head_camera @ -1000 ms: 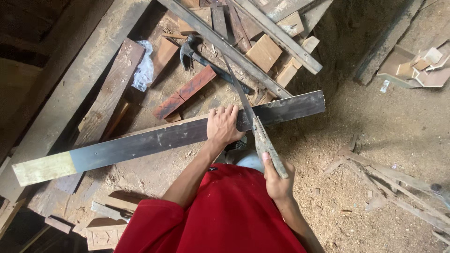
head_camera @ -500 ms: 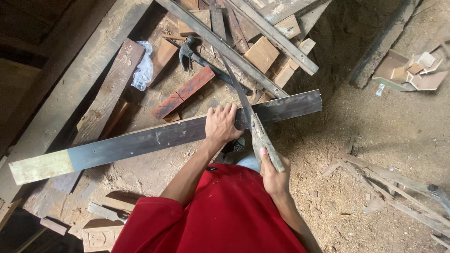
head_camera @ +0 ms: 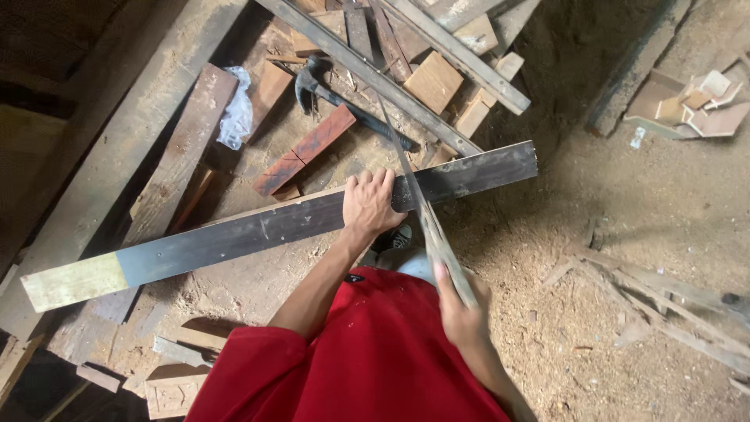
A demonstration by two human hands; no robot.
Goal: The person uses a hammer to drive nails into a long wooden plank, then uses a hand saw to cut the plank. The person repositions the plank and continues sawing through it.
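Left hand (head_camera: pixel 369 205) flat, fingers spread pinning stiff, heavy-looking plank (head_camera: pixel 297 223) beside the cut; right hand (head_camera: pixel 461 312) closed round thin, likely whippy saw (head_camera: pixel 418 199).

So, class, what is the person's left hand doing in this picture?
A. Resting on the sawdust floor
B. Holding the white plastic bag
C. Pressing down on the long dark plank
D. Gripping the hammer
C: the left hand lies flat on the long dark plank, while the right hand holds the saw across it; the hammer lies untouched beyond.
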